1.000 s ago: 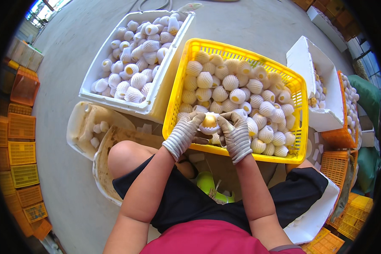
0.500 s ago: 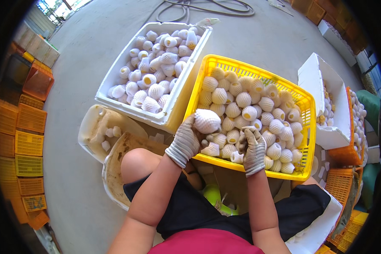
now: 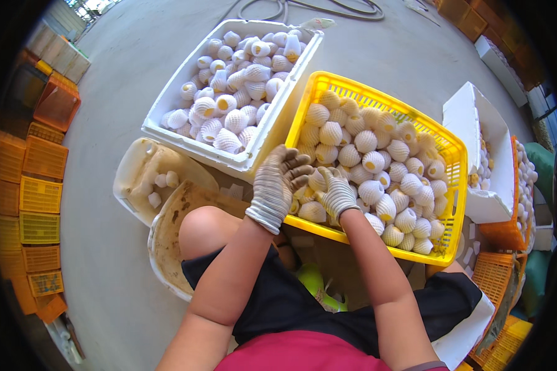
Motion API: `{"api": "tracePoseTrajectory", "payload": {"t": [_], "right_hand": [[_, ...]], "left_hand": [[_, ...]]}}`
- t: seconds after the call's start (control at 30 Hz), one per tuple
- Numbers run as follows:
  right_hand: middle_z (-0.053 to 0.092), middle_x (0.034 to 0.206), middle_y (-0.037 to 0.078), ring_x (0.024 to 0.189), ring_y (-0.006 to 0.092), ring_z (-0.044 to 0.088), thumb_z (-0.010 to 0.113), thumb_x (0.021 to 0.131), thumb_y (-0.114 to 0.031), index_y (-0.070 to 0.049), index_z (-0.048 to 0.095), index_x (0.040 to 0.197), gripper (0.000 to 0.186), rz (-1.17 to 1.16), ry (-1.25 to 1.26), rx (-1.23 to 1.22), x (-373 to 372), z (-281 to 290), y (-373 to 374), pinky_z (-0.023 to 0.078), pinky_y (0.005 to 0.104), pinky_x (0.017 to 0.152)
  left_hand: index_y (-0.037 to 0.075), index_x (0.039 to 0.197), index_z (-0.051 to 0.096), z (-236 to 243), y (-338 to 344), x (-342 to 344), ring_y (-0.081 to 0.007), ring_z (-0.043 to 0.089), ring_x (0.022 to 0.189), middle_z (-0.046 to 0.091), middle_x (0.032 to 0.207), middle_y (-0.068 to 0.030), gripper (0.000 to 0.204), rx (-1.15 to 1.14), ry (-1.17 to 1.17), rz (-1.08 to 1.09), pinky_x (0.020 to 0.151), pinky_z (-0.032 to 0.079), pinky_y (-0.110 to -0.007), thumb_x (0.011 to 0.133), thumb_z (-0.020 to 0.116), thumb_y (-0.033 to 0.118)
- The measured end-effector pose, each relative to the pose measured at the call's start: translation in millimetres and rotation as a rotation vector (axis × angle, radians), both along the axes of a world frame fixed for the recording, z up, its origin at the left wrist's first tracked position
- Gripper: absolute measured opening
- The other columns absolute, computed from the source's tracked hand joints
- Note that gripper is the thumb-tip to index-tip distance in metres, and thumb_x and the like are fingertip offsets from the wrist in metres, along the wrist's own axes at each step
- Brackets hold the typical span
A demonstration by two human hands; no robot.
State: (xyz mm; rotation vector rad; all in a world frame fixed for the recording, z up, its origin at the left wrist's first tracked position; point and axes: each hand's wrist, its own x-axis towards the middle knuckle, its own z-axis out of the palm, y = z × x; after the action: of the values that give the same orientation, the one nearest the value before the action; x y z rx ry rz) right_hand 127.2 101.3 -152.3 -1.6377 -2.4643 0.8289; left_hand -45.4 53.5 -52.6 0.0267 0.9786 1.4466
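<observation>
My left hand [image 3: 280, 185], in a grey-white work glove, is held over the near left corner of the yellow basket [image 3: 296, 221]. Its fingers are spread and nothing is in them. Round fruits in white foam nets [image 3: 366, 141] fill the basket in a heap. At the basket's left side, my gloved right hand [image 3: 336, 191] has its fingers curled round a foam-netted fruit [image 3: 316, 180], partly hidden by the hand. Beyond my left hand stands a white foam box [image 3: 249, 162] full of more netted fruits [image 3: 219, 106].
On my left are a cut plastic jug [image 3: 128, 176] and a stained tub [image 3: 156, 260]. Orange and yellow crates [image 3: 41, 195] line the far left. To the right, a foam box [image 3: 494, 204] sits by an orange crate [image 3: 507, 234]. A hose [image 3: 328, 10] lies on the floor ahead.
The netted fruit has left my left hand, which is now open. My right hand has moved left across the basket onto a fruit. The view has shifted slightly.
</observation>
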Motion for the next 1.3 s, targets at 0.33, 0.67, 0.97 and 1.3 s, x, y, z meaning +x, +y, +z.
{"api": "tracePoseTrajectory", "payload": {"t": [0.33, 0.67, 0.97, 1.3], "right_hand": [[0.066, 0.099, 0.011, 0.090, 0.0231, 0.064, 0.077, 0.075, -0.029, -0.008, 0.062, 0.117, 0.050, -0.198, 0.512, -0.257, -8.7, -24.5, 27.0, 0.055, 0.0343, 0.081], [0.062, 0.071, 0.000, 0.048, 0.0089, 0.048, 0.044, 0.091, -0.073, -0.014, 0.064, 0.100, 0.063, -0.629, 1.257, -0.987, 18.4, 53.9, -26.7, 0.033, 0.0230, 0.039], [0.061, 0.071, -0.001, 0.046, 0.0054, 0.049, 0.049, 0.099, -0.054, -0.009, 0.059, 0.113, 0.048, -0.531, 1.149, -0.691, 37.4, 70.5, -44.2, 0.037, 0.0195, 0.039], [0.063, 0.070, 0.004, 0.047, 0.0099, 0.051, 0.036, 0.098, -0.066, -0.009, 0.063, 0.104, 0.063, -0.554, 1.147, -0.787, 47.3, 62.2, -44.0, 0.037, 0.0233, 0.041]], "left_hand": [[0.008, 0.108, 0.059, -3.9, 1.5, 6.3, -0.0164, 0.066, 0.072, 0.067, 0.091, -0.0065, 0.021, -0.078, 0.100, -0.060, 0.062, 0.056, -0.028, 0.095, 0.063, 0.024], [-0.001, 0.115, 0.061, -18.8, -2.5, 27.6, -0.0192, 0.067, 0.090, 0.069, 0.104, -0.0151, 0.050, 0.064, 0.884, -0.554, 0.081, 0.055, -0.032, 0.081, 0.079, 0.030], [0.000, 0.100, 0.064, -25.6, -12.2, 34.2, -0.0117, 0.062, 0.059, 0.068, 0.073, -0.0072, 0.013, 0.248, 1.401, -0.526, 0.059, 0.052, -0.028, 0.094, 0.061, 0.011], [0.004, 0.119, 0.060, -2.0, -12.6, 41.7, -0.0129, 0.061, 0.095, 0.064, 0.107, -0.0071, 0.033, 0.355, 0.900, -0.485, 0.087, 0.052, -0.029, 0.088, 0.069, 0.012]]}}
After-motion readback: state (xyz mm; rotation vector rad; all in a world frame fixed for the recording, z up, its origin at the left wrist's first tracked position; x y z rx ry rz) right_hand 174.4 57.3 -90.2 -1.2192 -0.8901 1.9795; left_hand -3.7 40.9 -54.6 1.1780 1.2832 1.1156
